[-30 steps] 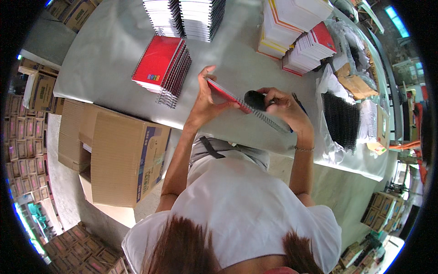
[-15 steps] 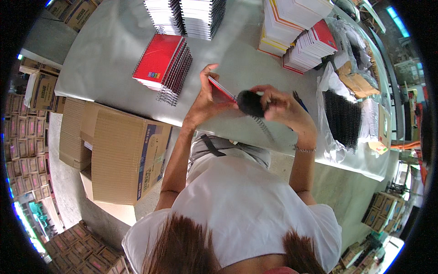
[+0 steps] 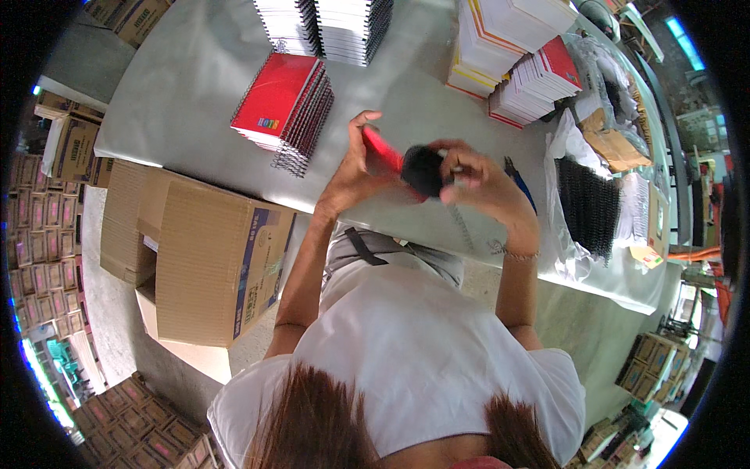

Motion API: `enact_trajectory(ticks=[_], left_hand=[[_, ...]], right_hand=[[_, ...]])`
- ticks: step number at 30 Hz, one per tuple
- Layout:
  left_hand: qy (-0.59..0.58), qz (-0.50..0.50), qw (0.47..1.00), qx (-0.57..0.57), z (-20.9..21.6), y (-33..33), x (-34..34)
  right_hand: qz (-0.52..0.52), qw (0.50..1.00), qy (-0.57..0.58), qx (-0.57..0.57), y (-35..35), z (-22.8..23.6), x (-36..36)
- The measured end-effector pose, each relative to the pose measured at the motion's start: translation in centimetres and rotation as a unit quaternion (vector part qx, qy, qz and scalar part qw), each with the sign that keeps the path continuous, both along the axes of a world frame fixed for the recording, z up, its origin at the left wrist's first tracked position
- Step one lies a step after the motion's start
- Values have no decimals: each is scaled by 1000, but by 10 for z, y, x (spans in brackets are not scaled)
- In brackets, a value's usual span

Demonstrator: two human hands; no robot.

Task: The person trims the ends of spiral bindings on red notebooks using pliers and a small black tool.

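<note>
My left hand [image 3: 355, 173] holds a small red-covered notebook [image 3: 380, 151], tilted up above the near edge of the table. Against the notebook's right end is a rounded black piece [image 3: 424, 171], with the fingers of my right hand [image 3: 480, 178] closed on its right side. Motion blurs the black piece, and its exact kind cannot be made out. A thin spiral wire coil [image 3: 461, 227] trails below it toward the table edge. To the left of my left hand stands a stack of red spiral notebooks [image 3: 273, 95], their coils bunched along the right side.
Blue-handled pliers [image 3: 522, 187] lie beside my right wrist. Black coils [image 3: 582, 207] in plastic fill the table's right. Behind are red booklets [image 3: 527, 90], paper stacks [image 3: 500, 35] and white spiral-bound books [image 3: 344, 31]. An open cardboard box [image 3: 203, 258] stands at left.
The red notebook has turned so more of its cover shows. The black piece has shifted slightly left with my right hand, and the pliers are more exposed.
</note>
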State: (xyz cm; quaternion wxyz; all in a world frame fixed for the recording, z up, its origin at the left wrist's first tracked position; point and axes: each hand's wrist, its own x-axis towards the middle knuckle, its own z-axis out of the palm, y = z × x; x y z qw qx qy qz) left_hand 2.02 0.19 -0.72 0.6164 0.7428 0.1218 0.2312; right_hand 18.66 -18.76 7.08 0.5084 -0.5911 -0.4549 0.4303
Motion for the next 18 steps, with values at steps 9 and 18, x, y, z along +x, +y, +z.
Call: enact_trajectory(ticks=[9,18], left_hand=[[62,-27,997,-41,22,-6,-5],[-1,8,991,134,19,-9,-19]], right_hand=[[-26,979,201,15,-5,-13,9],[-81,985,-129,-81,0,-14,-4]])
